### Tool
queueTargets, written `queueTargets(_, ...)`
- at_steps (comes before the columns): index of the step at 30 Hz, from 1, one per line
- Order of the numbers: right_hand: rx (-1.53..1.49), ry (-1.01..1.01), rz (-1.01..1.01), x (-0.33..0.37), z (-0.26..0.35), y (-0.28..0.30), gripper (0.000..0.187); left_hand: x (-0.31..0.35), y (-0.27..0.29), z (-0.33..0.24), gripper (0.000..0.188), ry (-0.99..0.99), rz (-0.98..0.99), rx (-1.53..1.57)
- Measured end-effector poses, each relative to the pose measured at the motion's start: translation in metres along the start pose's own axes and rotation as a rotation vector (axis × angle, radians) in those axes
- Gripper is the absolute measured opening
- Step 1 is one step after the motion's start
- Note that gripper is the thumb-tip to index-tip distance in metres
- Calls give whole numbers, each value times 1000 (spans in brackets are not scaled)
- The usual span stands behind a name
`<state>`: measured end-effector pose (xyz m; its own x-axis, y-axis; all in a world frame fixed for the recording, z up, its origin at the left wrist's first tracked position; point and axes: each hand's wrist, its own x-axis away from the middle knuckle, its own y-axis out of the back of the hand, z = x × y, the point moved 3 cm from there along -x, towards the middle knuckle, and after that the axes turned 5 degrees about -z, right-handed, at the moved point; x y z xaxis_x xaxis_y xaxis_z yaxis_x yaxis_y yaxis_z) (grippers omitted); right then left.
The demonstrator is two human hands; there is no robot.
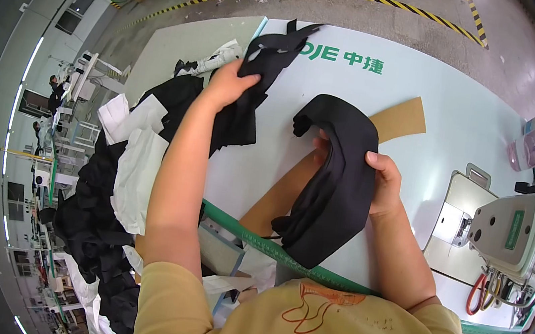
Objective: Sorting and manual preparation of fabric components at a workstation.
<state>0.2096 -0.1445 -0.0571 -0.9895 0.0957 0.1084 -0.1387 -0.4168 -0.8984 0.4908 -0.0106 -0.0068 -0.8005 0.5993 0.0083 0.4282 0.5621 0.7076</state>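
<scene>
Spanning the pale sewing table [427, 86], black and white cut pieces [125, 168] were heaped at its left edge, a sewing machine [515, 233] standing at the right. Sorting seemed under way: the left hand [228, 84] pinched a black scrap [260, 65] off the heap, while the right hand [384, 179], fingers curled, clamped a folded black piece [336, 183] over a brown cardboard pattern [398, 120]. Aligning their edges looked next.

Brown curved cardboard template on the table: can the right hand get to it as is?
Probably not directly: the right hand is gripping the folded black fabric piece, which lies over the middle of the brown curved cardboard template; only its ends show.
</scene>
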Motion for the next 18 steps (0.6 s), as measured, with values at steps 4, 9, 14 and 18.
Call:
queueTargets(4,8,6,14,0,0,-3,68,5,27,-20,45,129,-5,332)
queueTargets(9,10,-3,9,-1,2,-2,69,10,47,-29,41,173,48,636)
queueTargets(14,7,33,-11,0,3,-9,68,19,9,-28,69,-95,-71,-359)
queueTargets(18,4,17,-11,-1,3,-1,67,38,-32,-23,77,-53,-46,-797)
